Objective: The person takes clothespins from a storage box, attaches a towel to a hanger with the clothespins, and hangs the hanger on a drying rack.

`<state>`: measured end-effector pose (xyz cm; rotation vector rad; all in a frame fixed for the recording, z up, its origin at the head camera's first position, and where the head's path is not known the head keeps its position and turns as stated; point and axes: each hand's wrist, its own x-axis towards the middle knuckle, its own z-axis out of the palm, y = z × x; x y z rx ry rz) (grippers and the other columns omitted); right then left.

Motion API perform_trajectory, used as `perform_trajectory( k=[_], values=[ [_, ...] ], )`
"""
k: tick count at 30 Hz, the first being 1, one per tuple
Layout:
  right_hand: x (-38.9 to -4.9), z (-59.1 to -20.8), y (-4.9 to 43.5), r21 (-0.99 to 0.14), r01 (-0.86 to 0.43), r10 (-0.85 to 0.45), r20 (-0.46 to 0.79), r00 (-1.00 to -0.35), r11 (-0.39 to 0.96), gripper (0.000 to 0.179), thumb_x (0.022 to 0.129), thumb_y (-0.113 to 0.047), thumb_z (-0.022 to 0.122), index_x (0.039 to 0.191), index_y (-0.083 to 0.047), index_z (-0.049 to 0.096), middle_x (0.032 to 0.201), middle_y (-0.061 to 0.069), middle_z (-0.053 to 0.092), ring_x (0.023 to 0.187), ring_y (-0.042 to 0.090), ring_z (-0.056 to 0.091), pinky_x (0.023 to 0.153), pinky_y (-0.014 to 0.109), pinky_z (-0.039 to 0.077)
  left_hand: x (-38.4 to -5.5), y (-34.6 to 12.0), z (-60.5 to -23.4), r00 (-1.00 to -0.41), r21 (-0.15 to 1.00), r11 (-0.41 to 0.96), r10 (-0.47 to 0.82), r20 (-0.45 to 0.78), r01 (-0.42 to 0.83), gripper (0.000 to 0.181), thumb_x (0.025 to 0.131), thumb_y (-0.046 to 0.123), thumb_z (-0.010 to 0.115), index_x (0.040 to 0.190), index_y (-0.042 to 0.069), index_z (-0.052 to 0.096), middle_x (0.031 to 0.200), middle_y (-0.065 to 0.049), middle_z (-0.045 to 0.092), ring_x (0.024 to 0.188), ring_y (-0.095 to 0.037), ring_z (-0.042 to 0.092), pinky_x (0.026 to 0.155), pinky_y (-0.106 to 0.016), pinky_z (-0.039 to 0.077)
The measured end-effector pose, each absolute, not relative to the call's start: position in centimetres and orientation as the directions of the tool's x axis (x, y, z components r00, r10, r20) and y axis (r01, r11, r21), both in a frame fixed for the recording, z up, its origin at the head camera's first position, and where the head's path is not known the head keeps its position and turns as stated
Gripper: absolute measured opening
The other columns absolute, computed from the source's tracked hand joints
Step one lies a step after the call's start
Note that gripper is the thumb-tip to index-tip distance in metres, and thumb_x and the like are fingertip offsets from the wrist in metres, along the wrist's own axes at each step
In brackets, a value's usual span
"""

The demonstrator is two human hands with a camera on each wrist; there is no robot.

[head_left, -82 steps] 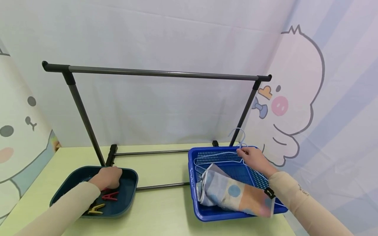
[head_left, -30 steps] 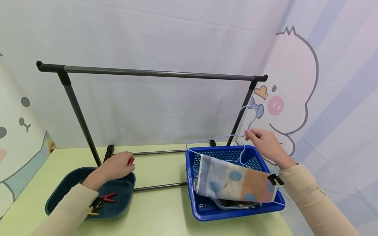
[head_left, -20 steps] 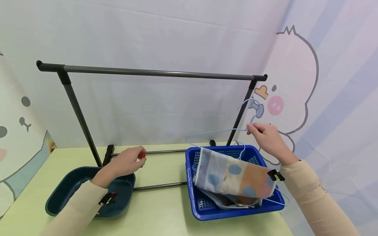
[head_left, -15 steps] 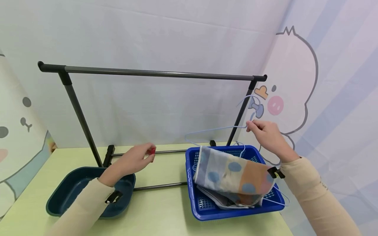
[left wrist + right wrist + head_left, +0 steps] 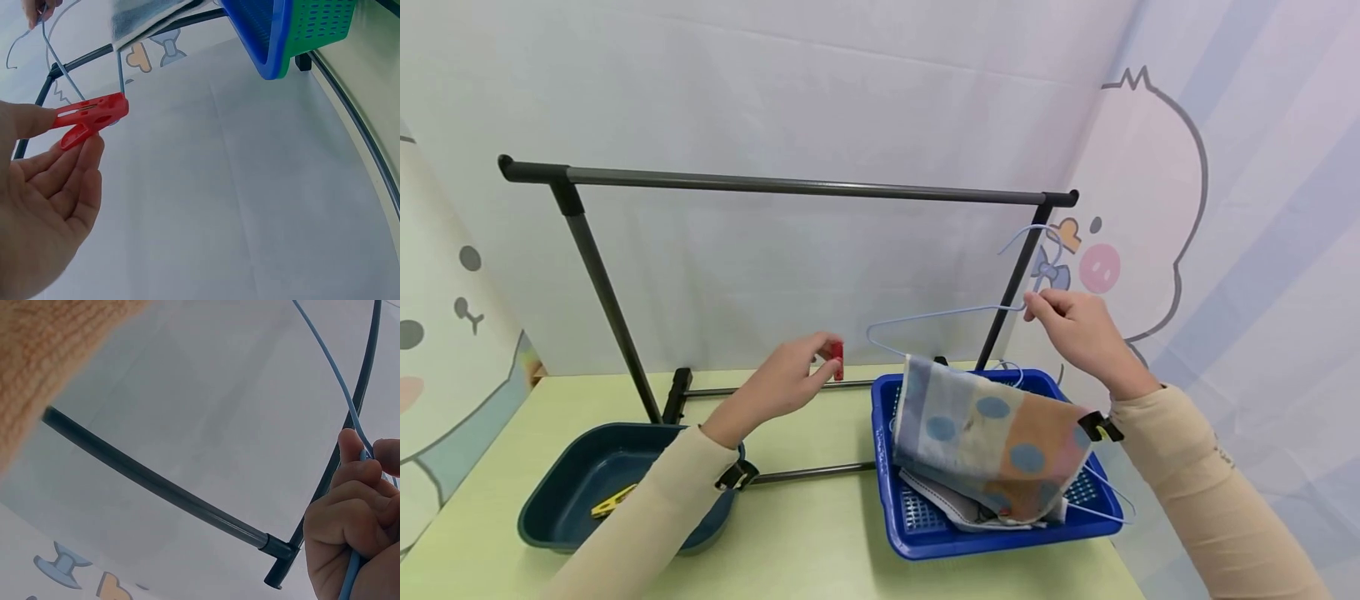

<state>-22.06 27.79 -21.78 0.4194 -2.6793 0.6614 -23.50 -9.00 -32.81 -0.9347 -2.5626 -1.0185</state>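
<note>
My left hand pinches a red clothespin between thumb and fingers, left of the towel and apart from it. The left wrist view shows the red clothespin with the thumb on one handle. My right hand grips a light blue wire clothes hanger just below its hook. A patterned towel with blue dots hangs folded over the hanger's lower bar, above the blue basket. In the right wrist view, my right hand's fingers curl round the hanger's neck.
A black drying rack spans the table's back, with its top bar behind both hands. A dark teal basin at the left holds a yellow clothespin. More folded cloth and another hanger lie in the basket.
The left hand has left the basin with the red clothespin and moved right, towards the towel. The right hand has lifted the hanger and towel up from the basket.
</note>
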Motion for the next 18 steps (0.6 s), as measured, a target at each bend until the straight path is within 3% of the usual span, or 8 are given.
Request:
perform_trajectory(
  k=[5, 18],
  values=[
    [-22.1, -22.0, 27.6, -0.403, -0.363, -0.211, 0.373, -0.903, 0.84, 0.044, 0.1, -0.041, 0.041, 0.087, -0.008, 0.068, 0.058, 0.004, 0.037, 0.051, 0.022, 0.037, 0.048, 0.031, 0.032, -23.9, -8.0, -32.4, -0.742, 0.54, 0.51, 0.456, 0.491, 0.67, 0.025, 0.096, 0.014, 0.055, 0.119, 0.003, 0.056, 0.096, -0.001, 0.065, 0.094, -0.018, 0.061, 0.082, -0.039, 0.05],
    [-22.1, -23.0, 27.6, -0.432, -0.326, -0.208, 0.299, -0.931, 0.841, 0.044, 0.101, -0.042, 0.04, 0.09, -0.009, 0.067, 0.066, 0.007, 0.047, 0.07, 0.025, 0.045, 0.063, 0.036, 0.038, -23.8, -5.3, -32.5, -0.693, 0.509, 0.472, 0.448, 0.564, 0.72, 0.02, 0.093, 0.013, 0.061, 0.112, 0.006, 0.062, 0.096, -0.001, 0.068, 0.091, -0.016, 0.063, 0.077, -0.038, 0.05]
  ],
)
